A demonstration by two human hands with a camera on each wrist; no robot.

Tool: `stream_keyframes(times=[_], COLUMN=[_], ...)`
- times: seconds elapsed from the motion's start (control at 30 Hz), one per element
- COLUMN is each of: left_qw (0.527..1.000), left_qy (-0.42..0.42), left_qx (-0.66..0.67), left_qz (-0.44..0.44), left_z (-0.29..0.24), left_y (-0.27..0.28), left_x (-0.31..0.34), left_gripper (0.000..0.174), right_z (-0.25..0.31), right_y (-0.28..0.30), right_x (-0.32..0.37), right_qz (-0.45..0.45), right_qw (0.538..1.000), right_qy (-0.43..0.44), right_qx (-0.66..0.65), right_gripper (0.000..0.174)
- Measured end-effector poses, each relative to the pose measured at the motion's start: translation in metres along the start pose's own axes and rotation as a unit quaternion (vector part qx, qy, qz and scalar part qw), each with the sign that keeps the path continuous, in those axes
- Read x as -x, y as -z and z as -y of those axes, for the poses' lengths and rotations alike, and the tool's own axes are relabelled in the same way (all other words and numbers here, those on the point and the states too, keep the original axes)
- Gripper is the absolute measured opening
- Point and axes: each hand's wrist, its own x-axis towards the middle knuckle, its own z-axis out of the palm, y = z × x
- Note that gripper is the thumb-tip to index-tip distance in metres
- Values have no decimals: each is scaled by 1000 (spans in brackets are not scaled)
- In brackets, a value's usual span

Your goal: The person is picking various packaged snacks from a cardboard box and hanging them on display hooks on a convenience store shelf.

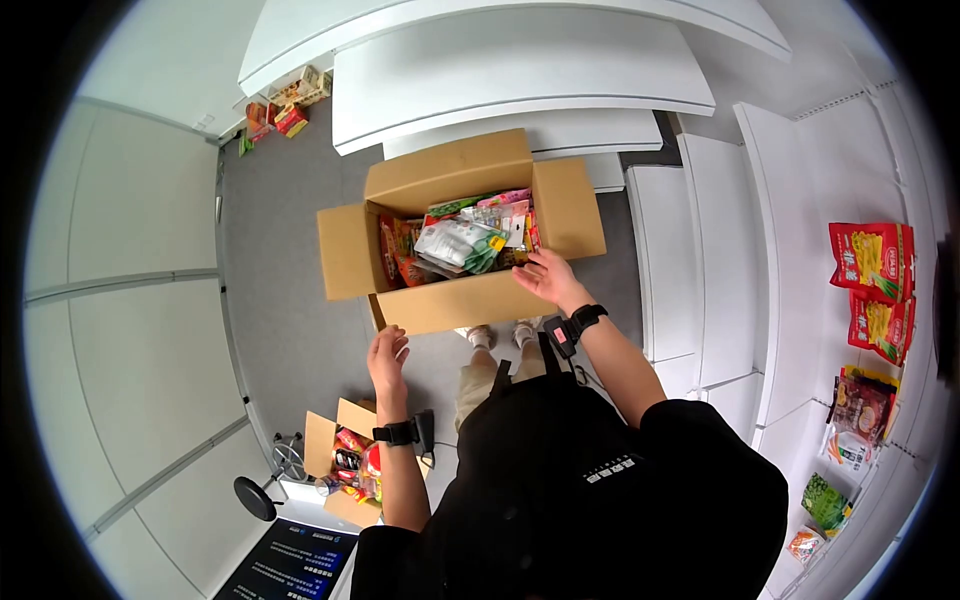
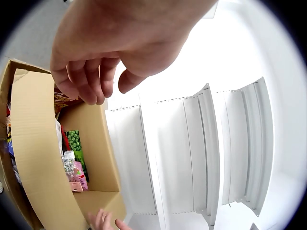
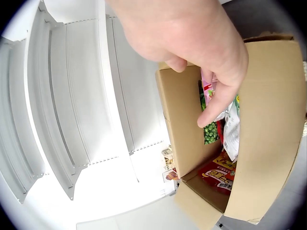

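A large open cardboard box [image 1: 460, 304] stands on the floor in front of the person, its flaps spread outward. Packaged snacks fill it: a white and green pouch [image 1: 452, 244] on top, red packets [image 3: 218, 175] at one end, and a green packet with a pea-like print [image 2: 74, 141] along the far wall. By the near left corner, the left hand [image 1: 387, 358] hangs with loosely bent fingers, holding nothing. Over the near right edge reaches the right hand [image 1: 550, 280], palm partly up and fingers relaxed, with nothing in its grasp.
White shelves [image 1: 520, 65] rise beyond the box, and more shelving [image 1: 720, 250] runs along the right, with red snack bags [image 1: 872, 260] on it. A smaller box of goods [image 1: 320, 445] sits behind the left arm, near a dark screen [image 1: 285, 560]. Packets [image 1: 290, 120] lie at the far left corner.
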Motion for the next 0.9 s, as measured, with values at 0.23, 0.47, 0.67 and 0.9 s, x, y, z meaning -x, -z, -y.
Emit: stream_keyframes(times=[0.23, 0.47, 0.67, 0.9], left_qw=[1000, 1000, 990, 987], left_qy=[7, 20, 79, 105], left_qx=[-3, 16, 113, 123], left_qz=[18, 0, 12, -21], left_z=[-9, -12, -18, -6], left_y=[25, 56, 91, 111], left_x=[-16, -29, -34, -34], left_gripper=[33, 28, 26, 28], right_z=[-19, -21, -27, -31], right_y=[-14, -32, -12, -32], right_x=[-40, -104, -181, -180], right_qz=[-28, -56, -77, -182], right_qw=[998, 985, 968, 973], right_qy=[-16, -20, -20, 8], right_qx=[-49, -161, -238, -143], right_gripper=[58, 36, 42, 37])
